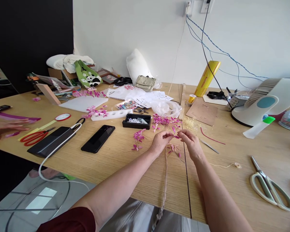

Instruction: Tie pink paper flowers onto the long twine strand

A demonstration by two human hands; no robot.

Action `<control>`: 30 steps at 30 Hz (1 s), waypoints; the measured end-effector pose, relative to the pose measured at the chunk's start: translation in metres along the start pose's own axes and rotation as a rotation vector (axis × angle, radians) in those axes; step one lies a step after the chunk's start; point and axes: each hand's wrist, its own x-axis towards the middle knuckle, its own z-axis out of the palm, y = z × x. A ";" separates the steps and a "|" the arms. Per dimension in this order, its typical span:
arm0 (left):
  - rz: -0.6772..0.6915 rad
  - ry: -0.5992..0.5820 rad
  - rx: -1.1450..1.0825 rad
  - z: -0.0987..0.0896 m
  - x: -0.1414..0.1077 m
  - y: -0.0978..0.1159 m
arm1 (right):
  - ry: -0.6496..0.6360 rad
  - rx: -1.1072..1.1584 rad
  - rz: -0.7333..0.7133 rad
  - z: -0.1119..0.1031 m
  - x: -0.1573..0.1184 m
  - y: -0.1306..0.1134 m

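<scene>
Near the seam of the wooden table, my left hand point(162, 141) and my right hand point(191, 144) face each other, fingertips pinched. A small pink petal point(176, 137) shows between them, and both hands appear to grip it. Just beyond lies a bunch of pink flowers point(165, 120). Below my hands are a few loose flower sprigs point(174, 149) and a braided cord point(164, 180) that hangs over the table's front edge. A smaller pink flower cluster point(138, 138) rests left of my left hand. Tweezers point(209, 146) lie right of my right hand.
White-handled scissors point(272, 187) lie at the right, near a white fan point(261, 103). To the left are a black box of small white pieces point(136, 121), a phone point(98, 138), a power bank point(52, 141) and red-handled scissors point(36, 137). Another person's hand point(7, 127) rests at far left.
</scene>
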 end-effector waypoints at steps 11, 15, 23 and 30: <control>-0.013 -0.036 0.061 0.001 -0.002 -0.001 | 0.104 -0.146 -0.022 0.015 0.002 0.017; -0.134 -0.061 -0.084 0.003 -0.005 0.009 | 0.102 -0.073 0.048 0.012 0.004 0.019; -0.202 -0.027 -0.087 0.002 -0.004 0.013 | 0.183 0.104 0.124 0.001 0.008 0.017; -0.186 0.006 0.000 -0.003 -0.002 0.007 | 0.388 0.186 0.070 -0.018 0.011 0.016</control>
